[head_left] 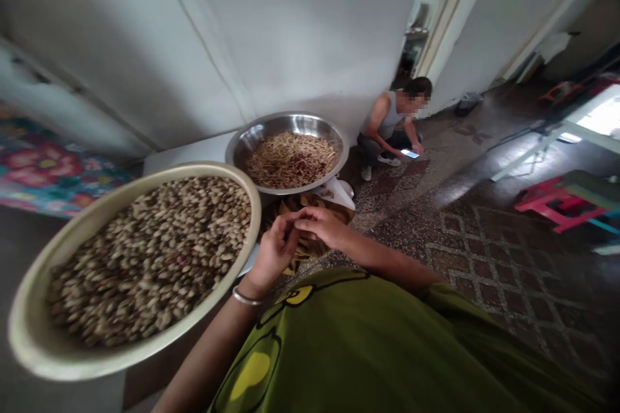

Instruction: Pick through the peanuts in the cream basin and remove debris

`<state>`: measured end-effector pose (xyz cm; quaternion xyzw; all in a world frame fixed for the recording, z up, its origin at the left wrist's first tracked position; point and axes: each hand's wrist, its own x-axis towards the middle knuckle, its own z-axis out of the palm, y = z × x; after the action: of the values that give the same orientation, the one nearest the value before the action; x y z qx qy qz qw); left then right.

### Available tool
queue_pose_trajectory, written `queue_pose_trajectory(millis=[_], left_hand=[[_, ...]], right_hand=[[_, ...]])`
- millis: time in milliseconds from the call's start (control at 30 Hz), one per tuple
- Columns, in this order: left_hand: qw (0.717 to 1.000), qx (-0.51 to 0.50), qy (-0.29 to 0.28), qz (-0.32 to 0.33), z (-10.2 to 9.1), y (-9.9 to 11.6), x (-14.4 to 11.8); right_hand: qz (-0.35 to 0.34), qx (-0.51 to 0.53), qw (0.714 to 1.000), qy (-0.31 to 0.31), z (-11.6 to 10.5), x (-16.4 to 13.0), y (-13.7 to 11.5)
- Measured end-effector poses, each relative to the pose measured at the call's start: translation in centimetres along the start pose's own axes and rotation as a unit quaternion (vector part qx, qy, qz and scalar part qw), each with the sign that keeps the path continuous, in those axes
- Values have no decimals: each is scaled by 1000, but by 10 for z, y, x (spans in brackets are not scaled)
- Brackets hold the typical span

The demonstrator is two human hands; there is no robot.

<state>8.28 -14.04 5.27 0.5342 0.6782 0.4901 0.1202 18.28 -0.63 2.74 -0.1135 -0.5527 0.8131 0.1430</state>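
Note:
My left hand (275, 251), with a silver bangle on the wrist, meets my right hand (320, 226) at the fingertips. The fingers of both are bent and pressed together in a pinch. Anything between them is too small or hidden to name. Beneath the hands lies a heap of dry, yellow-brown husk-like pieces (310, 246), partly covered by them. To their left stands a large cream basin (256, 206) full of small pale-brown ovals (159, 251) that look like nuts in shells. Just beyond, a steel bowl (341, 158) holds straw-coloured slivers with reddish bits (293, 161).
A person (387, 126) squats by the wall, holding a lit phone (409, 153). Pink stool (557, 206) and white table frame (533, 151) stand at right on the patterned floor (489, 251). Flowered cloth (53, 171) lies at far left.

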Motion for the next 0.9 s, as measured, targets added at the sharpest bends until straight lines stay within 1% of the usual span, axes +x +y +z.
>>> queue_pose_trajectory(millis=[200,333,467,667,767,900], left_hand=[[999,-9,21,-28,-25,-26,-18],[999,-11,41,-33,-48,-44,-27],[997,-12,56,-49,-73,-57,-34],[993,-27,94,-61,-106,-77,-43],[989,-65,114,-61,-119,-94,-48],[972,-178,131,-76,-135,-119,-50]], right_hand=[[34,12,999,6,38,22,15],[44,18,999,-3,64,40,25],[57,29,998,-5,89,60,37],[72,35,997,9,127,90,50],[68,32,997,4,144,104,60],[83,69,994,1,159,124,80]])
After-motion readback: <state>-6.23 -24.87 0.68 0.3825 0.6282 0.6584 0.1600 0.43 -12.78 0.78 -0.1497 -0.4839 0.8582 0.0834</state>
